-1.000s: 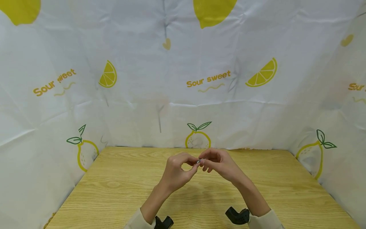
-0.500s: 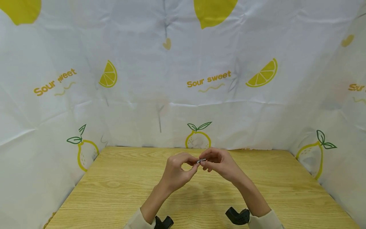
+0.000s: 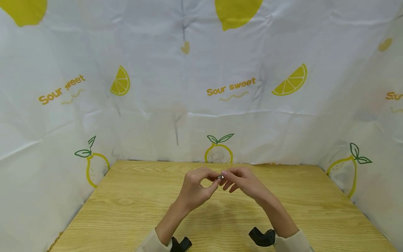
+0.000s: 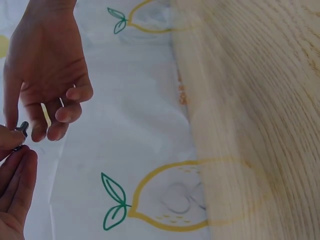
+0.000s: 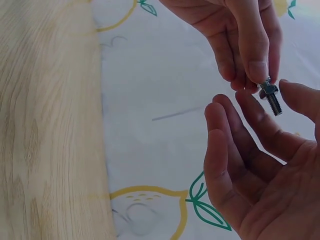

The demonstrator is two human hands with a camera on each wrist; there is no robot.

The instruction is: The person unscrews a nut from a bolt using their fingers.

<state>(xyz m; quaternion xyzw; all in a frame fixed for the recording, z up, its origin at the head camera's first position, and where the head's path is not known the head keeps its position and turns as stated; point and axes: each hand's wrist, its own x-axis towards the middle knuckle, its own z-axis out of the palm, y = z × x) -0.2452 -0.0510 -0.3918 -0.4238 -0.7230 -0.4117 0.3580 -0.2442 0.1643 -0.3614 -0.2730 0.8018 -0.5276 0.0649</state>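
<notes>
In the right wrist view we see what the head view leaves tiny: a small metal bolt (image 5: pixel 270 96) with a nut on its thread, pinched at its head end by the left hand (image 5: pixel 235 35), thumb and forefinger closed on it. Its threaded shank hangs free between the fingertips of the right hand (image 5: pixel 260 170), whose grip is wide, fingers spread around the bolt; we cannot tell whether they touch it. The left wrist view shows only the bolt's end (image 4: pixel 21 129) peeping from the left fingertips (image 4: pixel 7 137), with the right hand (image 4: pixel 47 75) hanging loose beside it. In the head view both hands (image 3: pixel 196 187) (image 3: pixel 244 182) meet at the bolt (image 3: pixel 221 176), raised above the middle of the wooden worktop (image 3: pixel 126 210), wrists angled inward, forearms apart. A lemon-print cloth (image 3: pixel 157 105) stands behind.
</notes>
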